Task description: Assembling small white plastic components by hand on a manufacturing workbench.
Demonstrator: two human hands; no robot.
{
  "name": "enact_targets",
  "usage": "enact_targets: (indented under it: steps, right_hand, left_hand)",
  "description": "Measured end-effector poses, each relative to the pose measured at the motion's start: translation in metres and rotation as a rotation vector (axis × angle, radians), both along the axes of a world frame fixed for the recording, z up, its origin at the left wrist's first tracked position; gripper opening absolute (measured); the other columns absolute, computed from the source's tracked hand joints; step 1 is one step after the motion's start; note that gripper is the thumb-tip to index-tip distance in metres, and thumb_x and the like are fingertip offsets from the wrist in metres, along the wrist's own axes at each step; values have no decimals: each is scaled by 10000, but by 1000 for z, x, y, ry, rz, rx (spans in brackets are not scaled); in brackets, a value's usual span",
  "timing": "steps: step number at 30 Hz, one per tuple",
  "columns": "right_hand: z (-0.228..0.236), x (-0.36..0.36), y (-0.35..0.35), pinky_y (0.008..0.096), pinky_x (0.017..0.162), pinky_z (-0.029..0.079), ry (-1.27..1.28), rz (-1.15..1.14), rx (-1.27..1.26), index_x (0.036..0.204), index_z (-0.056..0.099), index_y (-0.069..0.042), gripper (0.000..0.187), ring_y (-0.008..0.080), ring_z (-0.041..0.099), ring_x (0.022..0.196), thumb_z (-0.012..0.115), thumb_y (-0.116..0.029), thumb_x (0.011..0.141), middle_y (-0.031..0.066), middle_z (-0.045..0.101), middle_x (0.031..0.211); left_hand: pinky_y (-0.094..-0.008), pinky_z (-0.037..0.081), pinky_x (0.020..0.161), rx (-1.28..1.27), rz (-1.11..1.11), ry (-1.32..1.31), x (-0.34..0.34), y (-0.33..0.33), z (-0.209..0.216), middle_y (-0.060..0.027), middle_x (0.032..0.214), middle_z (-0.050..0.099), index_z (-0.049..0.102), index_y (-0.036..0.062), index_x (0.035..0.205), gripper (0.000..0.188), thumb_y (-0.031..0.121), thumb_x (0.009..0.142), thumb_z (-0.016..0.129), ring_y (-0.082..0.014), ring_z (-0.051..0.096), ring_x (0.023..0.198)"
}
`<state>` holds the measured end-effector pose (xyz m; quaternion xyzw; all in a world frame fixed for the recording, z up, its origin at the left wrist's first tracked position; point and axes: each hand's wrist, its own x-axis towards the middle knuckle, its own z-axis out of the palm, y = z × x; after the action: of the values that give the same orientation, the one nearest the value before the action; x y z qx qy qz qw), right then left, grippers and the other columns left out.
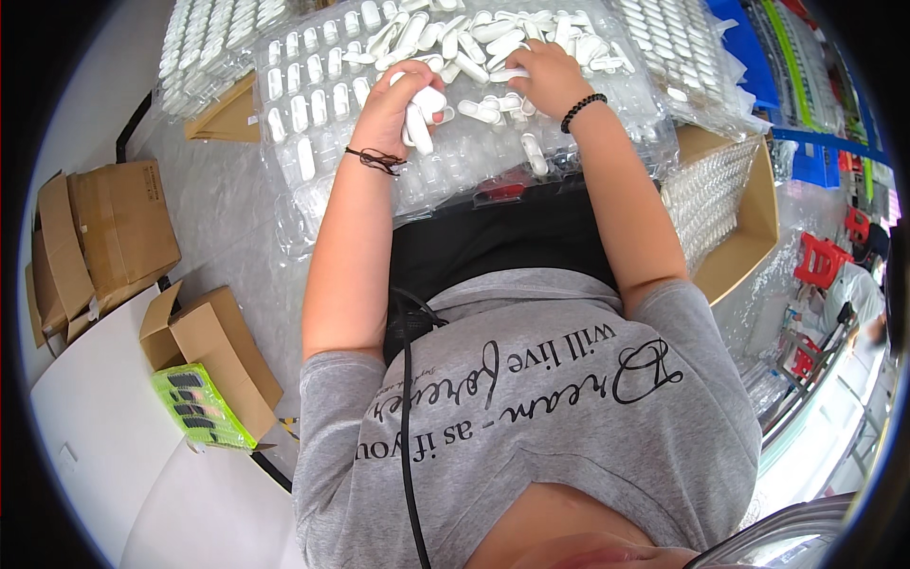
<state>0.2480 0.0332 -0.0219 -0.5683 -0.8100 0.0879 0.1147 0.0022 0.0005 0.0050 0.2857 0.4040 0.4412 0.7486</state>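
My left hand [391, 112] is closed around a few oblong white plastic pieces [418, 133], which stick out past the thumb. Over at the right, my right hand [550, 81] reaches into a loose heap of the same white pieces [474, 38], its fingers closed on one white piece [508, 74] at the heap's near edge. Both hands are above a clear plastic tray [445, 175] with moulded slots. Rows of white pieces [318, 104] sit in slots on its left side. Some more lie loose between the hands, and a single piece [534, 154] lies nearer my body.
Stacked trays of white pieces stand at far left [213, 47] and far right [678, 43]. An open cardboard box [758, 228] with clear trays is beside my right arm. Cardboard boxes [128, 228] sit at left. Blue bins [810, 166] and red stools [820, 261] are at right.
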Motion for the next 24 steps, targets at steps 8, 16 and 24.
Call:
enact_targets:
  steps: [8, 16, 24]
  right_hand:
    - [-6, 11, 15, 431, 831, 440, 35, 32, 124, 978, 686, -133, 203, 285, 609, 919, 567, -278, 899, 92, 640, 897]
    - [27, -46, -30, 244, 790, 477, 1003, -73, -360, 1010, 672, -40, 185, 106, 606, 886, 655, -164, 873, 46, 677, 970]
    - [33, -62, -48, 180, 659, 400, 1271, 16, -441, 1209, 553, -75, 313, 25, 440, 730, 548, -27, 900, -44, 557, 923]
  left_hand:
    - [-233, 388, 430, 61, -41, 102, 3, 0, -3, -26, 878, 611, 585, 127, 988, 149, 180, 858, 634, -123, 571, 580]
    - [-243, 504, 630, 190, -92, 347, 15, -7, -3, -38, 974, 638, 606, 61, 1205, 439, 218, 820, 750, -101, 609, 835]
    - [-256, 499, 583, 84, -147, 163, 3, -4, -3, -26, 872, 656, 607, 67, 1113, 395, 254, 804, 765, -116, 632, 690]
